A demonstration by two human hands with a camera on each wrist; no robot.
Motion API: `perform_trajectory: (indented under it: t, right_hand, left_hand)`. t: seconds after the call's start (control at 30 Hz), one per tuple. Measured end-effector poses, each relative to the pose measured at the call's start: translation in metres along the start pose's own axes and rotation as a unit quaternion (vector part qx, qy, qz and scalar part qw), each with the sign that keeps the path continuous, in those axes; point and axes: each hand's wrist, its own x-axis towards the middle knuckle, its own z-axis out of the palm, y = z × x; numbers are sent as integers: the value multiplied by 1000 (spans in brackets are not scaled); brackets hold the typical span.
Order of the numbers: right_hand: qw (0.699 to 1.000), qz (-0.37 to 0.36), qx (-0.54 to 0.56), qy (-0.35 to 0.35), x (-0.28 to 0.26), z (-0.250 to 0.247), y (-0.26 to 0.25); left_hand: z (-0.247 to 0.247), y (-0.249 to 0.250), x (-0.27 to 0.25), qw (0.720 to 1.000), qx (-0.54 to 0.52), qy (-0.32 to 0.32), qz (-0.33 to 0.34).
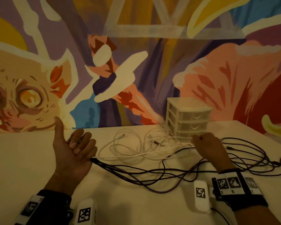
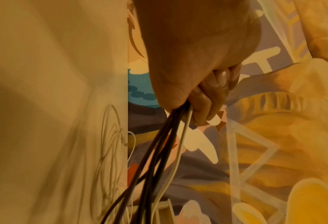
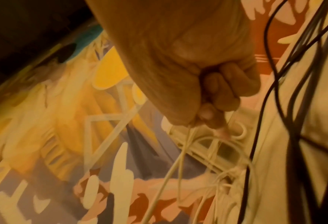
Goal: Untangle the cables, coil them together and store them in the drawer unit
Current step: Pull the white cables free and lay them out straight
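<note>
Dark cables [image 1: 152, 172] and white cables [image 1: 136, 146] lie looped across the white table [image 1: 23, 159]. My left hand [image 1: 75, 148], palm up with the thumb raised, grips a bundle of dark strands plus one white strand; the left wrist view shows the bundle [image 2: 169, 136] leaving the left hand [image 2: 207, 98]. My right hand [image 1: 208, 148] sits just before the white drawer unit [image 1: 188, 117] and pinches white cable; in the right wrist view the white strands [image 3: 178, 159] run out of the curled fingers [image 3: 217, 94]. All three drawers look closed.
A painted mural wall [image 1: 136, 62] rises right behind the table's far edge. Dark cable loops [image 1: 258, 153] spread to the right of my right hand. Bare tabletop lies at the left and near front.
</note>
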Motion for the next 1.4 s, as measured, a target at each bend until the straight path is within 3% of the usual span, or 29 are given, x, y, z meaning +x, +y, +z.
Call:
perform_trajectory:
  t: [0.07,0.1,0.17,0.23,0.5,0.57,0.63,0.7,0.77,0.87,1.0,1.07,1.23,1.4]
  right_hand:
    - [983,-28,153,99,0,-14,-4]
    - [950,-37,289,116,-3,-20,-9]
    - [857,-59,505,84,-13,-30,-24]
    - [820,-90,564,31,-23,-32,-36]
    - [852,-211,430,-210,-47,0,-63]
    - [846,-199,447,-211,-49,1,-67]
    - [864,-153,451,-162,-47,-1,-66]
    - [921,-94,367,-88,-40,-1,-57]
    - [969,-49,224,-92,-34,0,-44]
    - [967,-9,140,-213,-32,6,-31]
    - [961,-61,221,-155,-19,15,-25]
    - [939,-101,300,-136,-20,13,-30]
    - [898,-175,377,-148,-34,9,-44]
    - [878,-183,411,-163,-39,4,-48]
  left_hand:
    - [-4,5,2,1000,1,10,9]
    - [-6,5,3,1000,0,16,11]
    - [-7,4,3,1000,3,23,11]
    - [-5,2,4,1000,6,20,7]
    - [1,-4,7,998,62,6,-27]
    - [5,-8,8,992,118,-2,-49]
    - [12,-13,9,977,204,-1,-58]
    - [22,-18,9,963,265,3,-58]
    - [30,-20,11,955,291,4,-48]
    - [35,-21,11,947,321,0,-33]
    - [48,-26,12,920,392,-12,-17]
    - [62,-33,16,890,455,-38,0]
    - [100,-65,39,754,646,-113,42]
    - [122,-90,47,684,712,-109,111]
